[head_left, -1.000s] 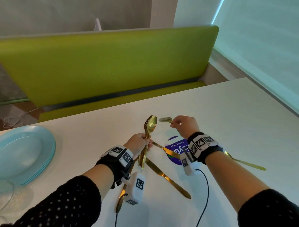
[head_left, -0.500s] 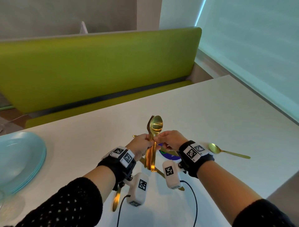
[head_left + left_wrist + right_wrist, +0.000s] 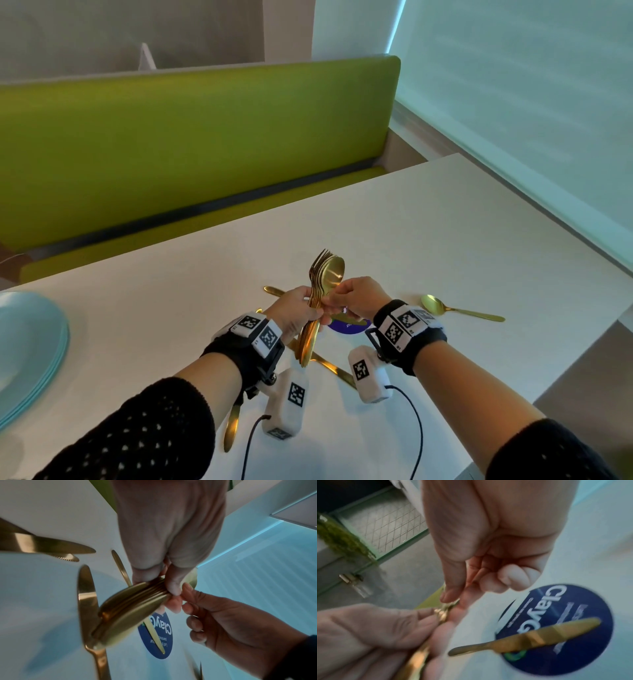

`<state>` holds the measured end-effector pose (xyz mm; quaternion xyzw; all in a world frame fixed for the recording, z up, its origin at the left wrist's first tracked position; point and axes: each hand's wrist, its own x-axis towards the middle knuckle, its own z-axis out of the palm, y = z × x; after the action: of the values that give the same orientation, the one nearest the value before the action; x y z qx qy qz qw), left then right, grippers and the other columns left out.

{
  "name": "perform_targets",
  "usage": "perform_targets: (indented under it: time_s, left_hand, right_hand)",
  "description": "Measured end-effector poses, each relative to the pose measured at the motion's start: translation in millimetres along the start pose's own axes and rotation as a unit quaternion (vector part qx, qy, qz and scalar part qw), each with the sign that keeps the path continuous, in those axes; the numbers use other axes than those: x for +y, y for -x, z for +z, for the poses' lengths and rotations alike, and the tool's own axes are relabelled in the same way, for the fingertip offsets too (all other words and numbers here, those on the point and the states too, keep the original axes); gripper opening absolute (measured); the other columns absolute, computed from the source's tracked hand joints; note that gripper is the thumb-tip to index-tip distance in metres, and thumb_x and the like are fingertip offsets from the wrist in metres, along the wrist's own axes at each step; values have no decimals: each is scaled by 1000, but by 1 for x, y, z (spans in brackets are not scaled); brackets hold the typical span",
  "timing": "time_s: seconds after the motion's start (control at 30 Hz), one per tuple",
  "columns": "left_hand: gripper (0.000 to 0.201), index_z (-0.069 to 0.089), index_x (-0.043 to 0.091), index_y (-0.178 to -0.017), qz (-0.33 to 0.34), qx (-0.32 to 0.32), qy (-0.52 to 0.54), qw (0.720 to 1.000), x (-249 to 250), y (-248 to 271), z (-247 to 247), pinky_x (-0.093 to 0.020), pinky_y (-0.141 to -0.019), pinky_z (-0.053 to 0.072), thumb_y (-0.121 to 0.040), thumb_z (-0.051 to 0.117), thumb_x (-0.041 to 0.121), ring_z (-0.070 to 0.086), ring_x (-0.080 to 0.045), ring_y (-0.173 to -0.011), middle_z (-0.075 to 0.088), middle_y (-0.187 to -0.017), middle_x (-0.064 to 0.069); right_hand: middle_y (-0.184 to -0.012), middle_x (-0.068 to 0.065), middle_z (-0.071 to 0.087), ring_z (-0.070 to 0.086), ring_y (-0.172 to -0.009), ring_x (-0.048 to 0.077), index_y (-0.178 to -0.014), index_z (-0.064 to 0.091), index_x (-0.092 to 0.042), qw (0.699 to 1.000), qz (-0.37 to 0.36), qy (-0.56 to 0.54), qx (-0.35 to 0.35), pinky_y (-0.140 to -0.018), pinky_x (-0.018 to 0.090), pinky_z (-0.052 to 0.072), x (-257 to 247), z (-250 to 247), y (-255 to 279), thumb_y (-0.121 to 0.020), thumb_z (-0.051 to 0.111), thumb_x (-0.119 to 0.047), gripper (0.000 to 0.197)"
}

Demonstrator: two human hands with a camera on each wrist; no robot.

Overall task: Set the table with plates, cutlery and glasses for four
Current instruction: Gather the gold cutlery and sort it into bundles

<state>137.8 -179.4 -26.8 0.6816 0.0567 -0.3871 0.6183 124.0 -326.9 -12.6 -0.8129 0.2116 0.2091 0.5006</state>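
Observation:
My left hand (image 3: 303, 310) grips an upright bundle of gold spoons and forks (image 3: 327, 275) a little above the white table (image 3: 445, 240). My right hand (image 3: 342, 299) meets it from the right, thumb and forefinger pinching the bundle's necks. In the left wrist view the bundle's handles (image 3: 130, 609) fan out below my left hand (image 3: 164, 585), with my right hand (image 3: 223, 615) beside them. The right wrist view shows my right hand (image 3: 450, 601) pinching the gold metal next to my left hand (image 3: 376, 628). One gold spoon (image 3: 455, 308) lies alone on the table to the right.
Gold knives (image 3: 329, 366) lie crossed under my hands, one knife (image 3: 522, 638) over a round blue sticker (image 3: 349, 327). A stack of pale blue plates (image 3: 30, 349) sits at the left edge. A green bench (image 3: 205, 137) runs behind the table; its right edge is close.
A second ago my right hand held a single spoon apart from the bundle. It has brought the spoon in against the bundle in my left hand.

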Motion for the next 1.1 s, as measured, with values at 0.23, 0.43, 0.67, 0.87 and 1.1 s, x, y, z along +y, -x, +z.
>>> perform_targets:
  time_s: [0.23, 0.43, 0.67, 0.87, 1.1]
  left_hand:
    - [17, 58, 7, -102, -18, 10, -6, 1000, -4, -9, 8, -41, -90, 53, -93, 48, -3, 62, -17, -80, 65, -92, -7]
    - [18, 57, 11, -96, -29, -4, 4, 1000, -1, -15, 16, -38, -81, 55, -93, 48, -4, 63, -18, -81, 64, -93, -9]
    - [18, 57, 14, -92, -41, 0, -8, 999, -6, -23, 30, -39, -85, 54, -92, 50, -2, 63, -19, -84, 65, -92, -7]
    - [20, 56, 13, -104, -44, -5, -2, 999, -10, -22, 35, -37, -85, 54, -94, 48, -2, 64, -17, -82, 65, -91, -7]
    - [19, 57, 12, -103, -46, -3, 17, 999, -10, -11, 30, -37, -81, 54, -95, 46, -2, 64, -18, -81, 65, -91, -7]
  right_hand:
    - [-109, 7, 67, 62, -100, 21, -109, 67, -12, 959, 45, 219, 175, -87, 30, 48, 29, -71, -16, -89, 61, -36, 33]
    - [-123, 13, 62, 58, -115, 29, -119, 60, -5, 888, 174, 350, 243, -91, 32, 48, 86, -121, -16, -94, 51, -19, 30]
    - [-109, 11, 68, 63, -105, 26, -103, 65, -5, 863, 208, 413, 203, -72, 28, 45, 119, -124, -19, -94, 41, -9, 27]
    - [-104, 12, 67, 64, -100, 27, -99, 66, -1, 864, 217, 391, 231, -65, 27, 43, 135, -123, -16, -93, 38, -1, 28]
    - [-106, 9, 70, 64, -99, 26, -103, 72, -12, 910, 181, 289, 235, -82, 29, 53, 126, -121, -3, -91, 57, -19, 21]
